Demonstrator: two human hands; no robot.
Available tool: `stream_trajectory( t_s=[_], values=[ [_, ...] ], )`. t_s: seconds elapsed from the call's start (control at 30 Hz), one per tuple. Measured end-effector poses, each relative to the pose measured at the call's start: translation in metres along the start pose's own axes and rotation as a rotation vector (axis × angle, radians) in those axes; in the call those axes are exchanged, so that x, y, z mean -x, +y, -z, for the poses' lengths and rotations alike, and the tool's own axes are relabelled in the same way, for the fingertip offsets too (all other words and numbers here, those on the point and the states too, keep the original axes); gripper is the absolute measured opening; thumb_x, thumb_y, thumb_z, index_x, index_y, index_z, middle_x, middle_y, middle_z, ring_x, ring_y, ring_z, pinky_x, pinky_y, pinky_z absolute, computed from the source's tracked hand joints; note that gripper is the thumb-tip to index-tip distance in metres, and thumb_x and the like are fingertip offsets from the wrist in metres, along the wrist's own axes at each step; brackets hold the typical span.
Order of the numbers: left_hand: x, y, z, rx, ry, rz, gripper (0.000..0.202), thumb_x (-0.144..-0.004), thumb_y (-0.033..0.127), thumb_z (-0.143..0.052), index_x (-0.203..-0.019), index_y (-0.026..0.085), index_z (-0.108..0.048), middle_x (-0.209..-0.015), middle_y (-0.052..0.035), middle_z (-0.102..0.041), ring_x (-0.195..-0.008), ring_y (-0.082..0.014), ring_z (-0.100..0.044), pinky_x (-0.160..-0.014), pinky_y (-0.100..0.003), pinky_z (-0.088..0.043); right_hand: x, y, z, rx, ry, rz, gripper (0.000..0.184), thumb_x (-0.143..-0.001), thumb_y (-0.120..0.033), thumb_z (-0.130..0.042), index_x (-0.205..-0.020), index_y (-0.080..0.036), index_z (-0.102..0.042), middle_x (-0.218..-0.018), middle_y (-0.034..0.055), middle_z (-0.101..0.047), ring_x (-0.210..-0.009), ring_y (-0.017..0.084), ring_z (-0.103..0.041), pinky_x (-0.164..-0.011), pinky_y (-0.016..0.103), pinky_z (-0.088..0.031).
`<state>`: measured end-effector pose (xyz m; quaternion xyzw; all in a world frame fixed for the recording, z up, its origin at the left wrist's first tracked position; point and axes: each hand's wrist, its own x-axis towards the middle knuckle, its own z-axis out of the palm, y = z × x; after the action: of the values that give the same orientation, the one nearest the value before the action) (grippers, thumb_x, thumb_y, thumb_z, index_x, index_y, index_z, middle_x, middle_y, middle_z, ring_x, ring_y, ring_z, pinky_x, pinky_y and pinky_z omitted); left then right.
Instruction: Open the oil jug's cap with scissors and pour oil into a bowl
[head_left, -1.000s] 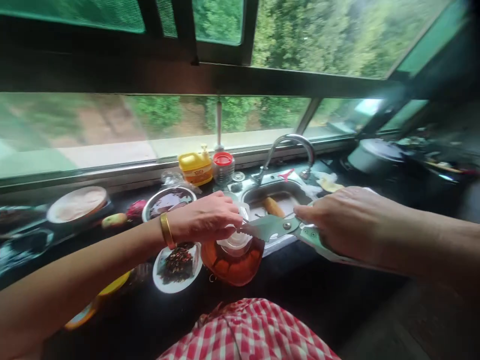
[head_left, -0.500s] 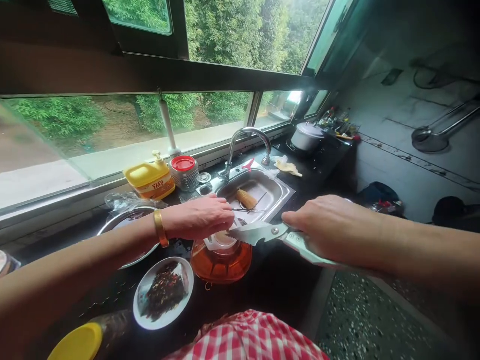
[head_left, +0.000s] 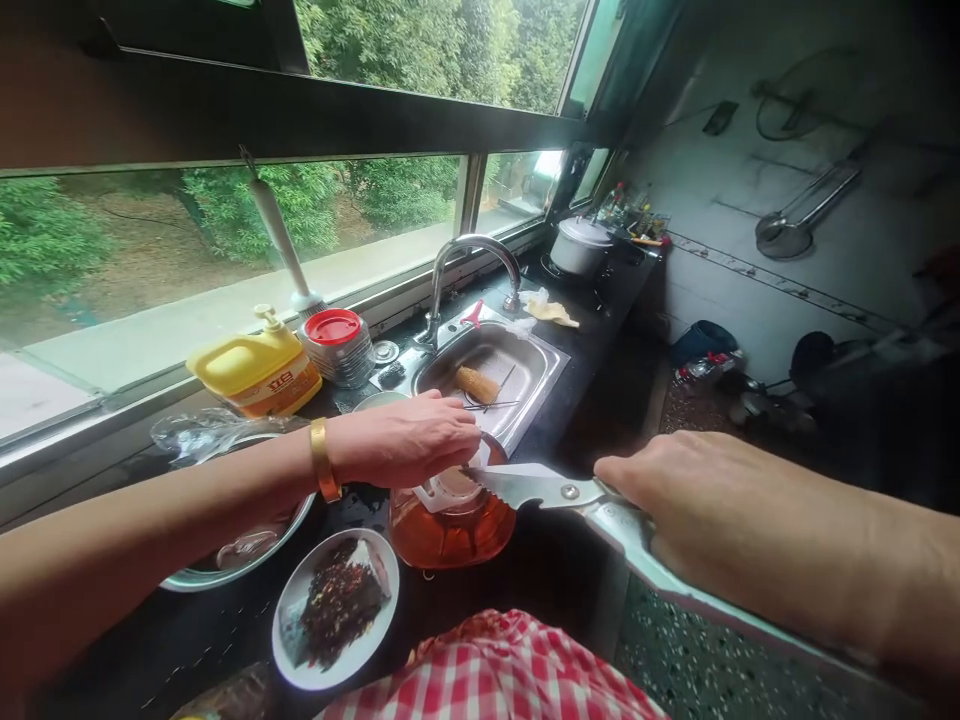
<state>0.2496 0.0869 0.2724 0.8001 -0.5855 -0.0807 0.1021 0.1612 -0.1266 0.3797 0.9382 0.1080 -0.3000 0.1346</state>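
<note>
Here's the right hand's grip (head_left: 697, 490) wrapped around the scissors (head_left: 574, 492), serrated blade pointing left, its tip right at the left hand's grip (head_left: 420, 440)! That one sits over a rounded pot (head_left: 450, 545) of amber liquid, whatever the fingers pinch hidden from view. Nearby on the black desk (head_left: 214, 635), a white plate (head_left: 326, 678) of dark flakes; beyond, a steel sink (head_left: 529, 372), and a yellow bottle (head_left: 251, 372) by the window (head_left: 360, 215).

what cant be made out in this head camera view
All in the head view:
What the left hand may hold: hidden beneath that hand.
Scissors: handles partly covered by the right hand.
Wide bowl: contents partly behind the left forearm.
Dark container: cut off by the bottom edge.
</note>
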Motion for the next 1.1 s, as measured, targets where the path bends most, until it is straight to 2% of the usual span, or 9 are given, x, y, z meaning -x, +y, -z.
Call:
stream_trajectory(
  t_s=[0.17, 0.27, 0.53, 0.67, 0.9, 1.1],
  values=[
    [0.000, -0.005, 0.000, 0.048, 0.045, -0.039, 0.026, -0.095, 0.021, -0.034, -0.080, 0.017, -0.055, -0.081, -0.0030, -0.058, -0.076, -0.0144, -0.046, -0.073, -0.029, -0.033, 0.002, -0.004, -0.010, -0.060, 0.007, -0.083, 0.016, -0.073, -0.017, -0.053, -0.069, -0.023, -0.067, -0.067, 0.0030, -0.068, -0.058, 0.016, -0.062, -0.049, 0.024, -0.027],
    [0.001, -0.007, -0.002, 0.044, 0.050, -0.036, 0.028, -0.096, 0.021, -0.034, -0.078, 0.016, -0.055, -0.080, -0.0036, -0.058, -0.076, -0.0147, -0.047, -0.073, -0.029, -0.034, 0.004, -0.003, -0.022, -0.130, 0.067, -0.106, 0.015, -0.076, -0.024, -0.054, -0.067, -0.023, -0.066, -0.062, 0.0017, -0.066, -0.053, 0.014, -0.059, -0.047, 0.024, -0.025],
    [0.002, -0.005, -0.001, 0.006, 0.055, -0.010, 0.028, -0.095, 0.022, -0.035, -0.078, 0.016, -0.056, -0.078, -0.0039, -0.057, -0.074, -0.0150, -0.048, -0.071, -0.030, -0.034, 0.014, 0.000, -0.038, -0.175, 0.188, -0.063, 0.015, -0.080, -0.029, -0.052, -0.069, -0.025, -0.062, -0.062, -0.0008, -0.065, -0.055, 0.014, -0.059, -0.049, 0.025, -0.022],
    [-0.001, -0.004, 0.000, -0.021, 0.023, -0.019, 0.026, -0.094, 0.021, -0.036, -0.078, 0.016, -0.056, -0.078, -0.0045, -0.057, -0.074, -0.0155, -0.049, -0.071, -0.030, -0.034, 0.018, -0.005, -0.037, -0.163, 0.168, -0.074, 0.016, -0.079, -0.026, -0.051, -0.067, -0.024, -0.061, -0.062, 0.0000, -0.065, -0.057, 0.015, -0.060, -0.049, 0.026, -0.022],
    [0.000, -0.005, 0.002, -0.035, 0.017, -0.019, 0.027, -0.094, 0.020, -0.037, -0.077, 0.015, -0.057, -0.078, -0.0048, -0.059, -0.073, -0.0154, -0.050, -0.071, -0.029, -0.035, 0.016, -0.024, -0.029, -0.132, 0.099, -0.135, 0.016, -0.071, -0.013, -0.049, -0.067, -0.022, -0.062, -0.066, 0.0032, -0.066, -0.056, 0.016, -0.060, -0.048, 0.027, -0.021],
    [-0.002, -0.008, 0.002, -0.025, 0.007, -0.023, 0.025, -0.093, 0.019, -0.038, -0.076, 0.015, -0.057, -0.077, -0.0049, -0.059, -0.072, -0.0153, -0.051, -0.070, -0.029, -0.036, 0.013, -0.024, -0.037, -0.150, 0.119, -0.161, 0.018, -0.080, -0.025, -0.050, -0.070, -0.023, -0.065, -0.066, 0.0049, -0.067, -0.060, 0.019, -0.062, -0.049, 0.026, -0.022]
  ],
)
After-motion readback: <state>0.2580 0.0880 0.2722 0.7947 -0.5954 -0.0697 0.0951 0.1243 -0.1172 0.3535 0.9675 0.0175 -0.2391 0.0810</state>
